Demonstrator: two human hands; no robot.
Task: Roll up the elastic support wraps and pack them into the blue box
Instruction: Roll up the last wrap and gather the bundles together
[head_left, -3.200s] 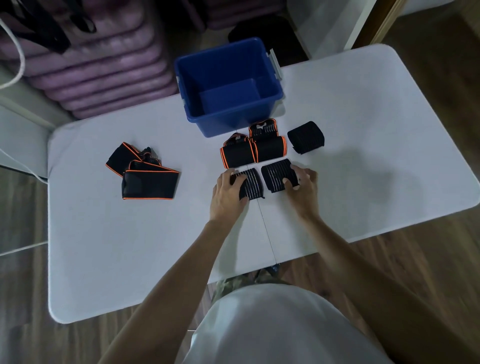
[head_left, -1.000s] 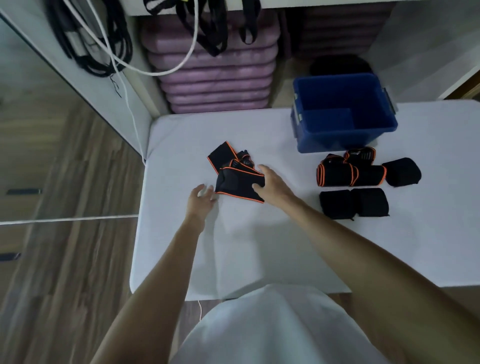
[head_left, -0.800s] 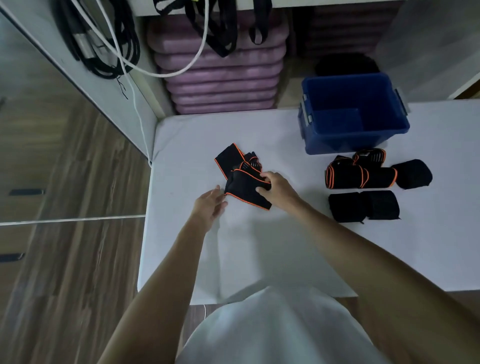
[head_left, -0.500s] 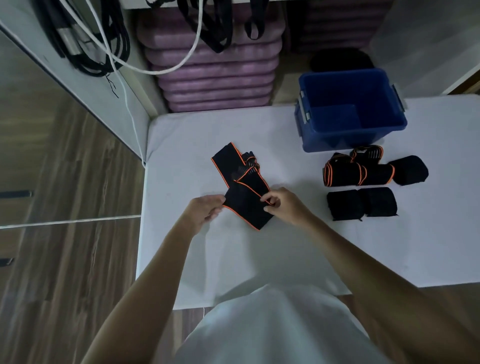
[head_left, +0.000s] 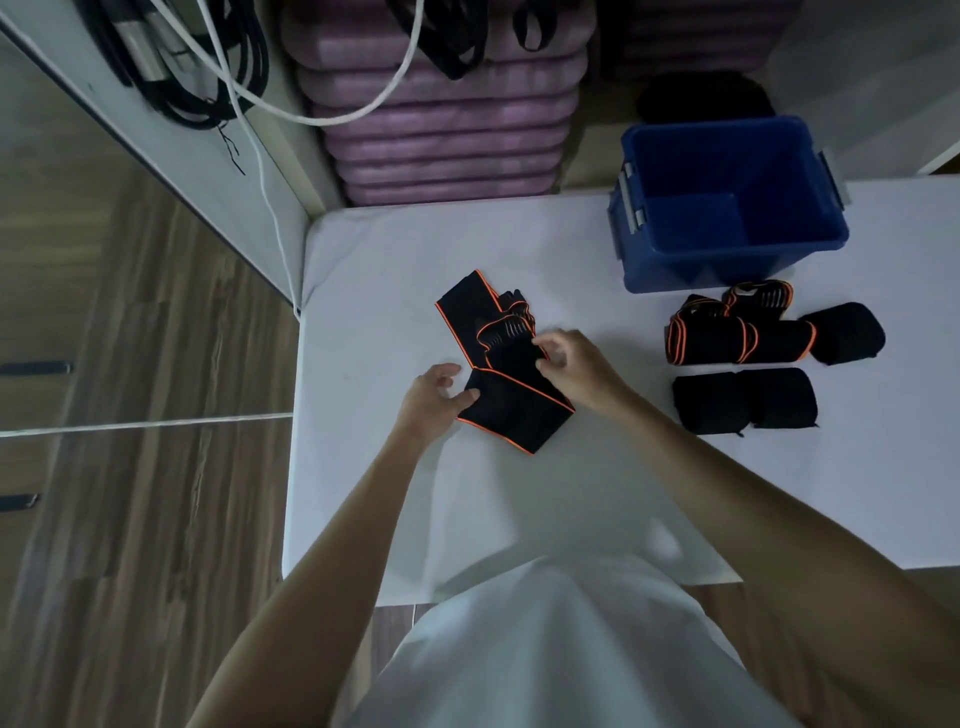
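With the unrolled wrap (head_left: 511, 400) flat on the worktop (head_left: 519, 509), left hand (head_left: 434, 397) pinching its near corner and right hand (head_left: 574, 364) pinching its strap end, we should flatten it first, then roll tight toward the blue box (head_left: 727, 208).
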